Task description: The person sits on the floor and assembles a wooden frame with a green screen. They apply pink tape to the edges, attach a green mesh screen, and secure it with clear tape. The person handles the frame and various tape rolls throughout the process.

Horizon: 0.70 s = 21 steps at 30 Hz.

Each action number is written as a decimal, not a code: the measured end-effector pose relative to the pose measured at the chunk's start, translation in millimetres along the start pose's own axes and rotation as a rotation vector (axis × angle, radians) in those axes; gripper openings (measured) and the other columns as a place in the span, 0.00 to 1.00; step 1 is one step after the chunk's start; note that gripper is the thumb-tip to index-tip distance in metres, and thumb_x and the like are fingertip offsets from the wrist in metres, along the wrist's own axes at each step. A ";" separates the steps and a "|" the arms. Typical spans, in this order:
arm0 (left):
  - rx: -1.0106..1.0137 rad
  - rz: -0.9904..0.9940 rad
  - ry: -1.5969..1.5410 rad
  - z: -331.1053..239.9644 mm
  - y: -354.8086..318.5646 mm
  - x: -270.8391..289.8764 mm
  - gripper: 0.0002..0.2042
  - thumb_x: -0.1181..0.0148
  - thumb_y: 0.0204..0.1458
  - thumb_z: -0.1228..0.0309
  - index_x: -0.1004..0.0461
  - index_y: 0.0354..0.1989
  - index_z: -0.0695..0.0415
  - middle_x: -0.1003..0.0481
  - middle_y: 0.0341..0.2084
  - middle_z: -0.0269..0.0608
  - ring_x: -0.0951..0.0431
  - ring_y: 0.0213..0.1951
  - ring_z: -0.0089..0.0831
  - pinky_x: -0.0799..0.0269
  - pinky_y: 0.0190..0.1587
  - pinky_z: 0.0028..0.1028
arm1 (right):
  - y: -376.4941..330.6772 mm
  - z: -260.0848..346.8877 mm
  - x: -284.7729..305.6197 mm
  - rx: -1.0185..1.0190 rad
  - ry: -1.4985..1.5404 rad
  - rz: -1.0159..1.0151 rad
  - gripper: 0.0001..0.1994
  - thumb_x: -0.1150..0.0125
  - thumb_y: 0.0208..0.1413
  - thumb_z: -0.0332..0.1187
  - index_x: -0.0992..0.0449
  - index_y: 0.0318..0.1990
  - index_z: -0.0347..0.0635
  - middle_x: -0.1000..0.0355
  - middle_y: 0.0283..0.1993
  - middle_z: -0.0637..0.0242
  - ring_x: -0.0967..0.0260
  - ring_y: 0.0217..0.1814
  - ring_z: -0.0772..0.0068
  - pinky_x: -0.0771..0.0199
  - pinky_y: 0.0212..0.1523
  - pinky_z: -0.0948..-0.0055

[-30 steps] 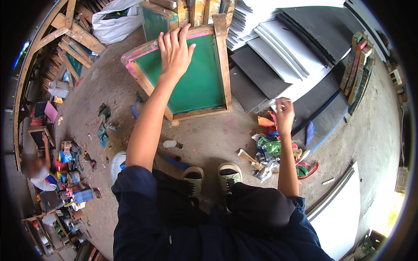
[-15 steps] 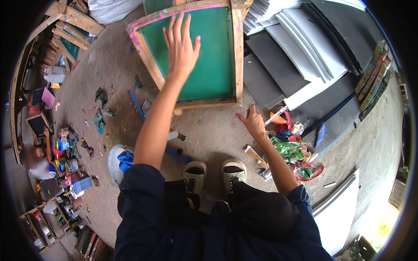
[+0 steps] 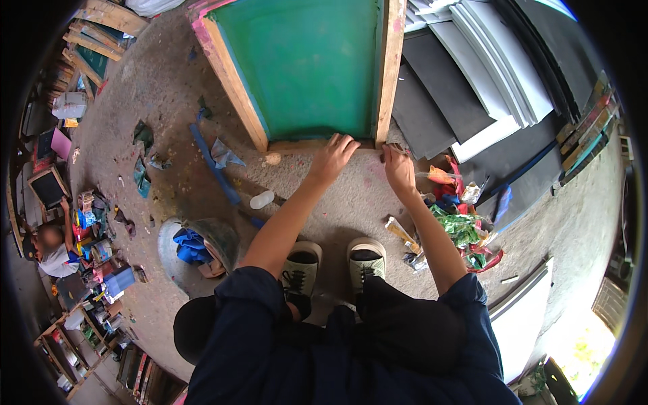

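1. Curling at the wood-framed silkscreen's (image 3: 307, 71) lower rail (image 3: 293, 146), the left hand (image 3: 333, 160) has come down.
2. The right hand (image 3: 398, 169) has reached the silkscreen's lower-right corner.
3. Whether either grip pinches anything cannot be told.
4. The silkscreen rests on the concrete floor (image 3: 331, 206).

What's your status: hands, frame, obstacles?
Left hand at lower edge of green-panelled wooden frame; right hand by its lower right corner. Frame's top mostly cropped. Crumpled wrappers nearby, right.

Glare (image 3: 586, 345) washes out the lower right edge
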<state>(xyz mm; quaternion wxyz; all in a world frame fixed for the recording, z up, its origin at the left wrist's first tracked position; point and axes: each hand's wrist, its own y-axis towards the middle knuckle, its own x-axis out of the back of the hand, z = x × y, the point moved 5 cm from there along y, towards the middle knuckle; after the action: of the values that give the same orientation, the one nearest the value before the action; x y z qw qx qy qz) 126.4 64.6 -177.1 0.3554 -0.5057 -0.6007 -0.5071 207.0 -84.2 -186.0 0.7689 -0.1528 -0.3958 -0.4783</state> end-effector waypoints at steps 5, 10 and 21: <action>-0.060 0.022 0.140 -8.8 -9.7 5.5 0.17 0.42 0.41 0.80 0.28 0.43 0.51 0.33 0.38 0.30 0.29 0.43 0.33 0.21 0.36 0.24 | -15.3 -7.4 4.6 -0.248 0.271 -0.077 0.15 0.52 0.59 0.36 0.29 0.27 0.33 0.33 0.21 0.53 0.35 0.21 0.59 0.35 0.27 0.65; -0.085 0.051 0.106 -8.8 -17.0 3.5 0.20 0.42 0.41 0.78 0.29 0.46 0.50 0.34 0.42 0.32 0.31 0.49 0.37 0.21 0.36 0.26 | -23.7 -10.0 10.7 -0.421 0.336 -0.031 0.17 0.50 0.58 0.38 0.30 0.25 0.31 0.37 0.16 0.56 0.43 0.18 0.73 0.39 0.24 0.68; 0.014 0.035 -0.205 -28.2 -48.1 38.5 0.20 0.43 0.42 0.78 0.36 0.47 0.58 0.38 0.44 0.44 0.37 0.49 0.43 0.38 0.52 0.43 | -62.0 35.5 39.1 -0.197 0.342 0.021 0.14 0.53 0.59 0.32 0.28 0.28 0.30 0.31 0.25 0.53 0.31 0.25 0.60 0.33 0.29 0.68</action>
<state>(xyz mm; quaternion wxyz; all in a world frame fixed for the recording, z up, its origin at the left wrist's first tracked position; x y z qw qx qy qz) 68.4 48.0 -146.3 0.3042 -0.5628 -0.6286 -0.4423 146.5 -117.2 -142.6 0.8114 -0.1478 -0.2090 -0.5254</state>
